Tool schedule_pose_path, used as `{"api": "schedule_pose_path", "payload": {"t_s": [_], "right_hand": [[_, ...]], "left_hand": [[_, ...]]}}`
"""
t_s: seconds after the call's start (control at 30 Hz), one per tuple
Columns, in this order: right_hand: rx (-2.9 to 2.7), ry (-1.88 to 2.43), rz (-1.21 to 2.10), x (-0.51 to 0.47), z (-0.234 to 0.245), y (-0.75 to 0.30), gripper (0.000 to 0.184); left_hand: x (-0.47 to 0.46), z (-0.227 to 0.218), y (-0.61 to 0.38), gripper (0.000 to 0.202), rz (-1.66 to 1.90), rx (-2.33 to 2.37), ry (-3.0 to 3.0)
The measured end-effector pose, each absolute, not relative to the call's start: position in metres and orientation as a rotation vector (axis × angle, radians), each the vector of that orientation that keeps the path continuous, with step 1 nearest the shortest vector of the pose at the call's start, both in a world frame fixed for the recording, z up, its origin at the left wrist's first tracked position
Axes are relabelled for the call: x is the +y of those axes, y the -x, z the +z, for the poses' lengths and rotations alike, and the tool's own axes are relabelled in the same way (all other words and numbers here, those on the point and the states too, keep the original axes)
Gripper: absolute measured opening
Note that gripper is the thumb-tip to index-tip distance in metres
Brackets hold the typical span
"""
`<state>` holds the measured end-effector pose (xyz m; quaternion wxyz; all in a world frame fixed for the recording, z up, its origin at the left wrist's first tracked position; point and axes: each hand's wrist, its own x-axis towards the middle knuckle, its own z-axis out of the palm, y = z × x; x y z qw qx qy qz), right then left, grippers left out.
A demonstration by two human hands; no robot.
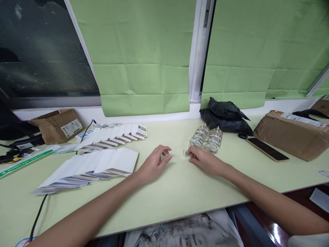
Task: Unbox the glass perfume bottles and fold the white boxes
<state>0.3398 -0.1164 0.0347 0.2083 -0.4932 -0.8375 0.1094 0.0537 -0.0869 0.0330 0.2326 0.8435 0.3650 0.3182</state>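
Note:
My left hand (154, 164) rests on the pale green table (169, 192), fingers loosely curled and apart, holding nothing. My right hand (203, 160) lies a little to its right, fingertips at a small clear glass vial (184, 153) that stands on the table; whether they grip it is unclear. Just behind the right hand lie two rows of small glass bottles (206, 138) with gold caps, on their sides. Left of my left hand, flat white cartons (89, 168) are fanned out in a row, with a second fanned row (115, 137) behind.
A black phone (267, 149) lies right of the bottles. A brown paper parcel (288, 135) sits at the right, a black plastic bag (226, 116) by the window, a torn brown box (58, 125) at back left. A black cable (38, 212) runs off the front edge.

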Motion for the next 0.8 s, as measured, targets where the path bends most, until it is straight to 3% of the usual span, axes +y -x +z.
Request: {"api": "schedule_pose_path", "payload": {"t_s": [0.2, 0.47, 0.6, 0.8], "right_hand": [[-2.255, 1.514, 0.305, -0.105, 0.027, -0.327, 0.031], [-2.360, 1.399, 0.002, -0.109, 0.018, -0.319, 0.011], [-2.345, 1.448, -0.118, -0.129, 0.015, -0.343, 0.014], [-2.305, 1.523, -0.387, -0.153, 0.016, -0.378, 0.033]], "left_hand": [[-0.087, 0.030, -0.054, 0.029, 0.892, 1.005, -2.319], [-0.087, 0.028, -0.053, 0.030, 0.879, 0.995, -2.346], [-0.087, 0.029, -0.052, 0.029, 0.861, 1.002, -2.348], [-0.088, 0.029, -0.052, 0.029, 0.829, 0.995, -2.375]]}}
